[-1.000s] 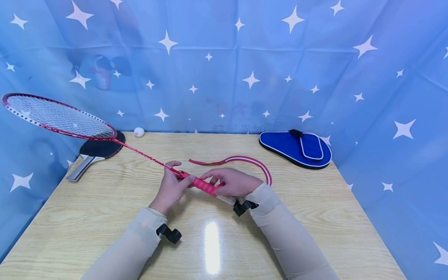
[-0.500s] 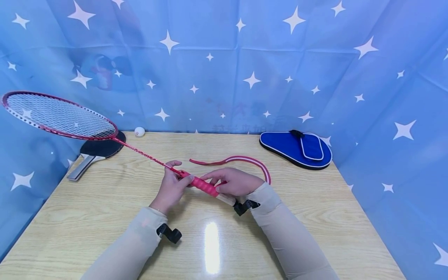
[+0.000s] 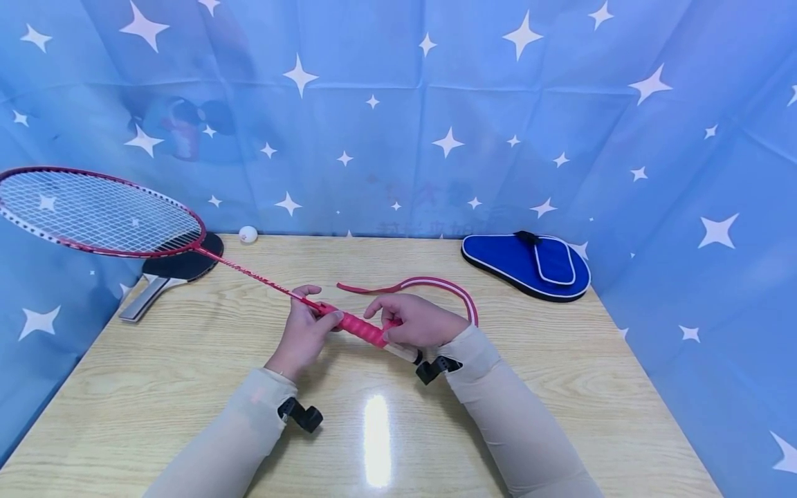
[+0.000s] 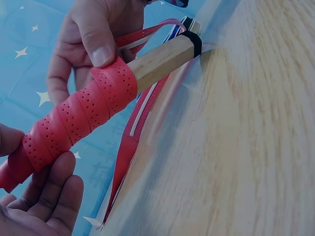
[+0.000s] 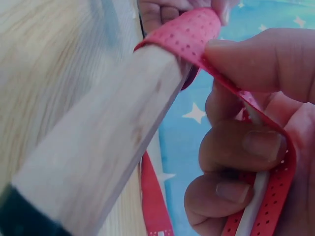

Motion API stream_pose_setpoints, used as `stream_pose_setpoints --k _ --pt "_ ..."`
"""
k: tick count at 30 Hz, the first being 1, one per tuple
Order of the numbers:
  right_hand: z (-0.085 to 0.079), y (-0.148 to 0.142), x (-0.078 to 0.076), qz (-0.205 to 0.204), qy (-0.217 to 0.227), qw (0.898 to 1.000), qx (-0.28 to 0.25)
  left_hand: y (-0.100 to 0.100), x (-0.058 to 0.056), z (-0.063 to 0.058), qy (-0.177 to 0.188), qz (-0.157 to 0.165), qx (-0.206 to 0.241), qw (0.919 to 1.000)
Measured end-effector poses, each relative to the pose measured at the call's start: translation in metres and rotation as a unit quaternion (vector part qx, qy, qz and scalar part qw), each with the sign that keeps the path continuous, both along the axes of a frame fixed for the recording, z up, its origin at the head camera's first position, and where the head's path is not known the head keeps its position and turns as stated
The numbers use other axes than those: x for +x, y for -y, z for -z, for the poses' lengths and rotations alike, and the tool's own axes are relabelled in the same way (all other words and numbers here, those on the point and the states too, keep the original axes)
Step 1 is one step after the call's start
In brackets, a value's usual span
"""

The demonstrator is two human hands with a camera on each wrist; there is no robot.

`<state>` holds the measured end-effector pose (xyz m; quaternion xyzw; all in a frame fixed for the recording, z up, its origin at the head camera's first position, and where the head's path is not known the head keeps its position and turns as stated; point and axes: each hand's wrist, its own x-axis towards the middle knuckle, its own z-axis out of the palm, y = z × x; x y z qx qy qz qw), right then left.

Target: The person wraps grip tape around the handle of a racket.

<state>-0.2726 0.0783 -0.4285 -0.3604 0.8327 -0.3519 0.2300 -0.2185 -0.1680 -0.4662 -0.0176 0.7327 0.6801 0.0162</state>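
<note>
A red badminton racket slants across the middle of the head view, its strung head up at the left. My left hand grips it where the shaft meets the handle, thumb on top. Red perforated grip tape is wound in overlapping turns round the upper handle; the lower wooden handle is bare, with a black band at its end. My right hand pinches the tape at the last turn, its index finger raised off the handle. The tape's free length runs through the curled right fingers, and its tail curves over the table.
A black table tennis paddle lies at the back left, partly behind the racket head. Near it sits a white ball. The blue paddle case rests at the back right, against the starry curtain.
The racket has rolled, and its head has swung slightly left and shows wider. The right index finger has lifted off the wound tape. The left hand stays at the top of the handle.
</note>
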Motion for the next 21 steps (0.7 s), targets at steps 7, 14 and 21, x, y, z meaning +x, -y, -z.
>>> stream_pose_setpoints --k 7,14,21 --pt "-0.0033 0.0002 0.0021 -0.007 -0.012 1.0 -0.017 -0.0017 0.0005 0.0001 -0.009 0.0 0.002 1.0" --pt "-0.001 -0.0016 0.0006 -0.002 0.02 1.0 0.001 -0.0019 0.0023 -0.001 -0.015 0.001 -0.003 0.9999" --pt "0.0034 -0.0009 -0.0007 0.001 0.055 0.998 -0.004 -0.0018 0.0015 -0.0005 -0.02 0.004 0.0 0.9998"
